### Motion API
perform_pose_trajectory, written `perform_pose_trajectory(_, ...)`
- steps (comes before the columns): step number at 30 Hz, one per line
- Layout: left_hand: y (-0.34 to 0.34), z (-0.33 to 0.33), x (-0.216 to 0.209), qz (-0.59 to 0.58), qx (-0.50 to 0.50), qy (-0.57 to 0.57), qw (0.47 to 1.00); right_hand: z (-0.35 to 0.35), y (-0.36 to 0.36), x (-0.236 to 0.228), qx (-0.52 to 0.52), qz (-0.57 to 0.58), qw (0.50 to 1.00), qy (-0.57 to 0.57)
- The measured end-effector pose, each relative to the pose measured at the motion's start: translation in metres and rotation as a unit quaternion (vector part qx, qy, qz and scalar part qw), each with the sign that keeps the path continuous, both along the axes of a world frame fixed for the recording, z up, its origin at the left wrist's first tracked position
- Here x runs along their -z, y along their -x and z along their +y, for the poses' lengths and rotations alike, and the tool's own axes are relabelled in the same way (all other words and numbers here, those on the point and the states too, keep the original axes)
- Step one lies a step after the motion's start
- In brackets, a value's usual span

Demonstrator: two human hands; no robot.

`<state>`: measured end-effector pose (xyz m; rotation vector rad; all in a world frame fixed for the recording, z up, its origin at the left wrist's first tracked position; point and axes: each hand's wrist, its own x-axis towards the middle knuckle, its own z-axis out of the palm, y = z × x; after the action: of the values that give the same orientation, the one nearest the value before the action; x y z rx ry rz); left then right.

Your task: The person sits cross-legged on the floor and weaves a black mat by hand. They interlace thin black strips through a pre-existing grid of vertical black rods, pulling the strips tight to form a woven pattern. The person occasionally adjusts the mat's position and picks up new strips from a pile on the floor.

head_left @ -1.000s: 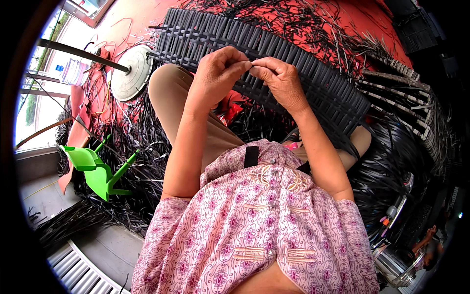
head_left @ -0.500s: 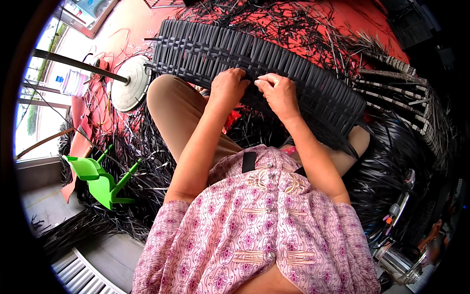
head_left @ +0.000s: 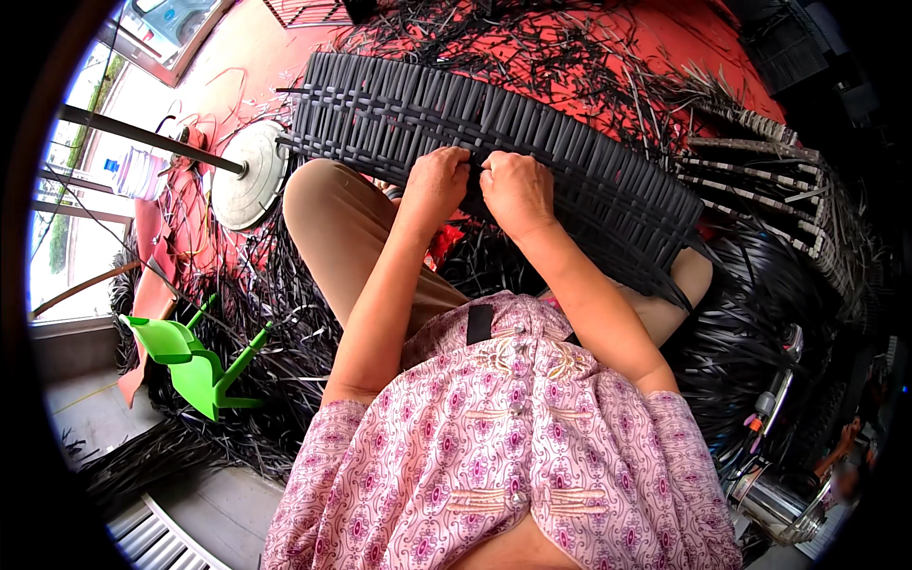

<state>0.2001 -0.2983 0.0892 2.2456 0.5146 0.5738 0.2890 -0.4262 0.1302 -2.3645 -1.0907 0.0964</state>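
Observation:
A long, curved black wicker panel (head_left: 399, 104) lies across my knees, woven from flat dark strips. Along its near edge, at about the middle, both hands work close together. My left hand (head_left: 438, 182) has its fingers curled in at the weave, the tips hidden behind the knuckles. Just to its right, my right hand (head_left: 518, 190) is bent the same way, fingers closed against the panel. What either one pinches is too small or too covered to make out. A loose strip end juts out at the panel's left end.
Heaps of black strips (head_left: 285, 332) surround me on the red floor (head_left: 608, 66). A green plastic chair (head_left: 195, 366) is tipped over at left, near a round grey base with a pole (head_left: 249, 176). At right lie a partly woven frame (head_left: 760, 185) and a metal cylinder (head_left: 774, 503).
My right hand has moved left and turned over, fingers now curled in, closer to the left hand. The left hand and the panel have shifted slightly.

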Motion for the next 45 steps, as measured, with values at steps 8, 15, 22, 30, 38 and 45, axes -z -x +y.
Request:
perform_pose_trajectory(8,-0.001,0.007,-0.012,0.043,0.066,-0.081,0.994,0.006,-0.006,0.010,-0.018,-0.003,0.998,-0.052)
perform_pose_trajectory(15,0.004,0.007,-0.027,0.065,0.025,-0.052,0.996,0.009,-0.006,0.018,-0.028,-0.046,0.997,-0.052)
perform_pose_trajectory(22,0.032,0.042,-0.034,-0.001,-0.069,0.038,0.997,0.012,-0.001,-0.007,-0.092,-0.107,0.969,-0.203)
perform_pose_trajectory(30,0.055,0.036,-0.109,-0.031,-0.016,0.027,0.999,0.040,0.000,-0.023,-0.196,0.192,0.921,-0.277)
perform_pose_trajectory(38,0.033,0.048,-0.029,0.023,-0.089,-0.015,0.996,0.030,-0.007,0.000,-0.058,0.354,0.891,-0.277)
perform_pose_trajectory(45,0.016,0.026,-0.015,0.105,-0.145,-0.106,0.978,0.032,-0.006,0.009,-0.051,0.195,0.950,-0.240)
